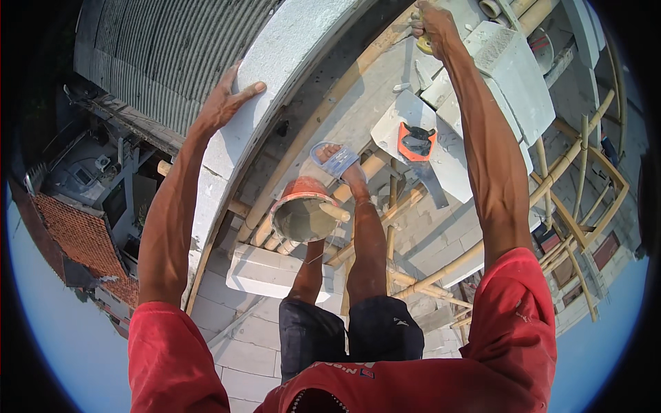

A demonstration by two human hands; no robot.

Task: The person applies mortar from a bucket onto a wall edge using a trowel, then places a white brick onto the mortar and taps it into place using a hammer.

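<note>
White blockwork (282,51) runs along your left side, and your left grip (224,103) rests on its top, fingers spread, thumb apart, grasping nothing. You seem to be bracing there while reaching out right; the next move likely calls for a steady left palm. Your right grip (436,26) looks curled around a small yellow object (425,46) (its kind is hard to tell), beyond the orange-handled saw (417,142).

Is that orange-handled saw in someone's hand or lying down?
Lying down: the saw rests on a pale block, with the left hand and right hand both away from it.
</note>
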